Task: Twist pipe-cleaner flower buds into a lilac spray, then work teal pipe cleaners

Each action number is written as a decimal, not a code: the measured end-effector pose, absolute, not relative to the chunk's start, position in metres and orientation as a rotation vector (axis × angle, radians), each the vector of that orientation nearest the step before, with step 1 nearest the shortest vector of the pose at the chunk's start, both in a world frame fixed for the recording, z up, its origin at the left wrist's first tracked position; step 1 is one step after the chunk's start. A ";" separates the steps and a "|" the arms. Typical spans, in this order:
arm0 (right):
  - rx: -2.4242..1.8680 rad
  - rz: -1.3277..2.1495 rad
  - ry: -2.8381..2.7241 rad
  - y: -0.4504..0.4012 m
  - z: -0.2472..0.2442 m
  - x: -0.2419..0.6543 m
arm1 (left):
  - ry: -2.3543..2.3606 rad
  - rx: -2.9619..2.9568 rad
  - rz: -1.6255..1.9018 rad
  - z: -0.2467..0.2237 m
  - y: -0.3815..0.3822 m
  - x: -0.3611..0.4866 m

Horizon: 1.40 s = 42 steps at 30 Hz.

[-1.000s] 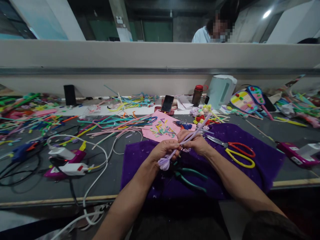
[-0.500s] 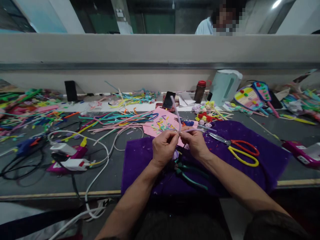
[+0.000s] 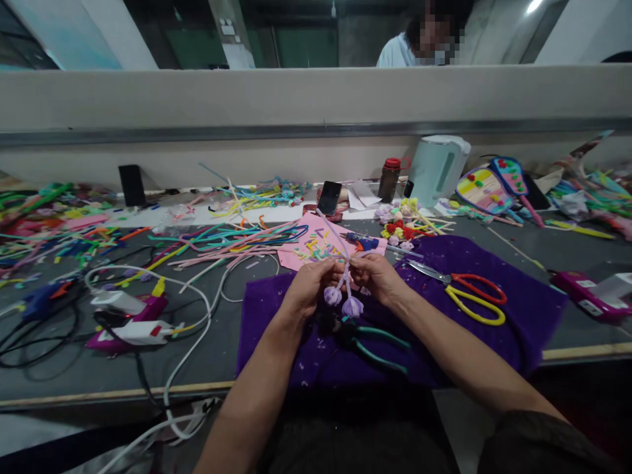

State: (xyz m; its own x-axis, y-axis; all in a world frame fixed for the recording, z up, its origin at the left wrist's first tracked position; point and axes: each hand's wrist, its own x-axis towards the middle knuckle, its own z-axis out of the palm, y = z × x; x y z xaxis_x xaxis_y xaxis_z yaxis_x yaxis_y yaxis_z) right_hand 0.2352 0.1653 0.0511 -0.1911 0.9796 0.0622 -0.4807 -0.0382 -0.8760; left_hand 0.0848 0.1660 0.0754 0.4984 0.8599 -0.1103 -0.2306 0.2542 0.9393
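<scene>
Purple cloth (image 3: 526, 306) beneath hands (image 3: 378, 276), grey tabletop (image 3: 212, 352), pale partition (image 3: 316, 99)

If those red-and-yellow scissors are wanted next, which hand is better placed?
The right hand, I'd judge: the scissors lie on its side, while the left hand would have to reach across. Both hold the lavender flower piece, so the right would first need freeing.

Flowers (image 3: 352, 307) hang over a cloth (image 3: 523, 316) bearing pliers (image 3: 348, 334) left, scissors (image 3: 448, 280) right, a kettle (image 3: 434, 174) behind.
</scene>
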 end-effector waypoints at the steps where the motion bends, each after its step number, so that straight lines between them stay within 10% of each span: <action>1: -0.716 1.544 -0.973 0.164 0.051 0.234 | 0.722 1.042 0.827 0.075 0.167 0.084; 24: -0.860 1.384 -1.349 0.166 0.053 0.245 | 0.902 1.221 0.981 0.068 0.168 0.084; 32: -1.598 0.450 -1.881 0.192 0.043 0.276 | 0.872 0.982 1.067 0.070 0.174 0.081; 42: -1.957 0.234 -2.148 0.178 0.044 0.256 | 0.831 0.926 1.077 0.073 0.172 0.081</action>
